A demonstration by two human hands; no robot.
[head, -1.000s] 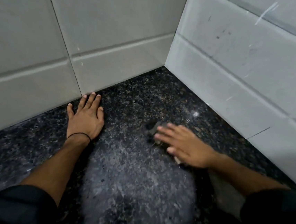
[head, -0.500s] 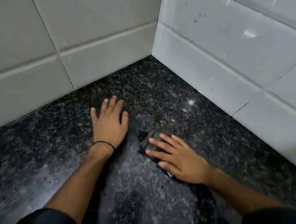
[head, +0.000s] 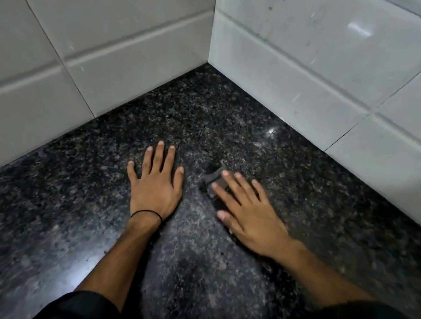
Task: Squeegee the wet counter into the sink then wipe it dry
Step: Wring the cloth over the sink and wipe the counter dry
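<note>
The dark speckled granite counter (head: 233, 125) runs into a tiled corner. My left hand (head: 154, 182) lies flat on it, palm down, fingers spread, holding nothing; a thin black band circles its wrist. My right hand (head: 248, 212) presses flat on a small dark cloth (head: 212, 180), most of it hidden under the fingers, only its far corner showing. A duller, greyish streak (head: 197, 235) trails from the cloth back toward me between my forearms. No sink is in view.
White wall tiles (head: 112, 47) close the counter on the left and more tiles (head: 316, 66) on the right, meeting at a corner (head: 209, 64). My dark sleeves fill the bottom edge.
The view has shifted so the corner sits more central. My left hand now lies beside the right one instead of near the left wall. The right hand stays pressed on the cloth, slightly farther forward.
</note>
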